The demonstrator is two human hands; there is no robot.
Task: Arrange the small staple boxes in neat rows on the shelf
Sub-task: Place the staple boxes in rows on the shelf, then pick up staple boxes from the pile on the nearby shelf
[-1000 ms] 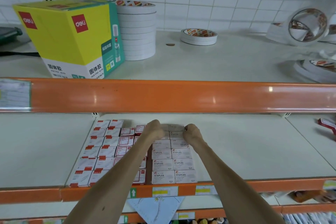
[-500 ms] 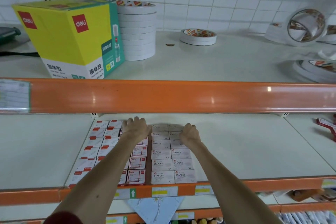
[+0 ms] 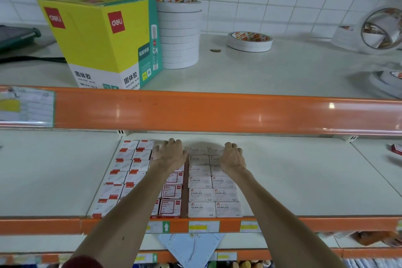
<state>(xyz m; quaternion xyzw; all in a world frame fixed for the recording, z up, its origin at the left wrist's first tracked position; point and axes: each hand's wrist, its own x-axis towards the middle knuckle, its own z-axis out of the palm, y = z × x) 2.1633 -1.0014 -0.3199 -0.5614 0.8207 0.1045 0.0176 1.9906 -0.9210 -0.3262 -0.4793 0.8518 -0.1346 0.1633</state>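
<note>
My left hand lies palm down, fingers relaxed, on the far small red-and-white cardboard staple boxes. My right hand rests with bent fingers at the far right edge of the white cardboard STAPLES boxes between my hands. I cannot tell whether it grips one.

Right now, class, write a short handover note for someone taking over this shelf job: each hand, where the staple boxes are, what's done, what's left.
Left hand: on the back of the red-label boxes, fingertips hidden.
Right hand: on the back of the STAPLES boxes, fingertips hidden.
Done: both groups lie in rows on the middle shelf.
Left: a narrow gap between groups; probably close it, square the back.
</note>
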